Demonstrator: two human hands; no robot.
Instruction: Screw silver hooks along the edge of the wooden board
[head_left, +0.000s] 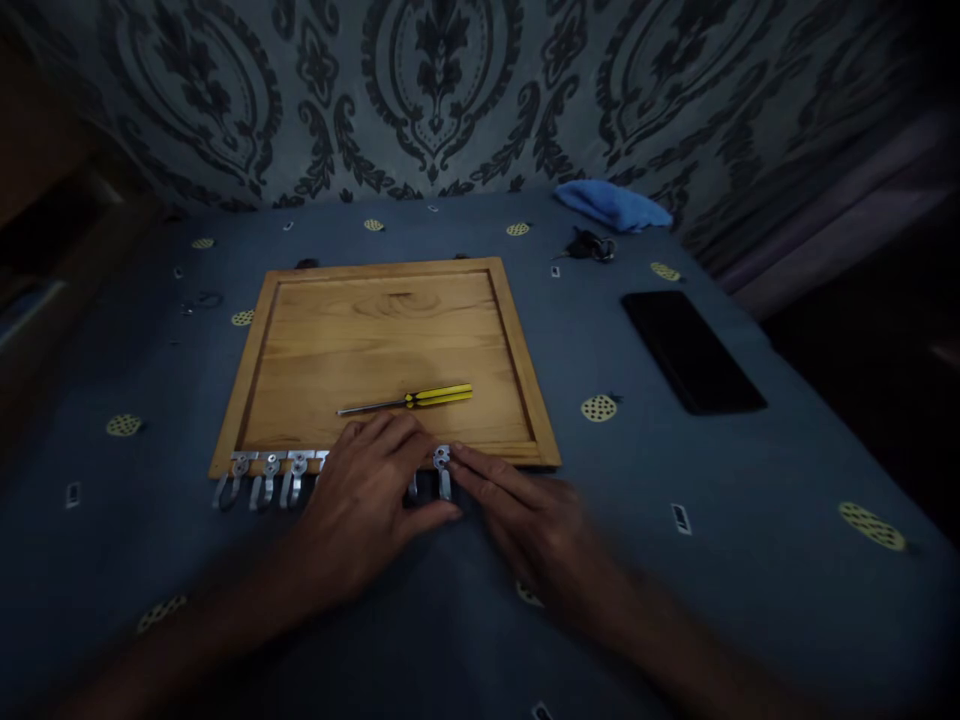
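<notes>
A wooden board with a raised frame [375, 350] lies on the cloth. Along its near edge run several metal hooks [298, 470] on a rail. My left hand [371, 490] rests over the middle of this edge, covering some hooks, its fingers lying on the wood and its thumb spread apart. At the right part of the edge is another metal hook [444, 472]. My right hand [532, 510] has its fingertips closed against that hook; its thumb is hidden. A screwdriver with a yellow and black handle [441, 396] lies on the board, just beyond my left fingers.
The blue patterned tablecloth [630, 600] carries a black phone-like slab [694, 350] at right. Farther back are keys [589, 246] and a blue cloth [615, 206]. Small metal pieces [202, 302] lie left of the board. A patterned wall covering [442, 100] rises behind.
</notes>
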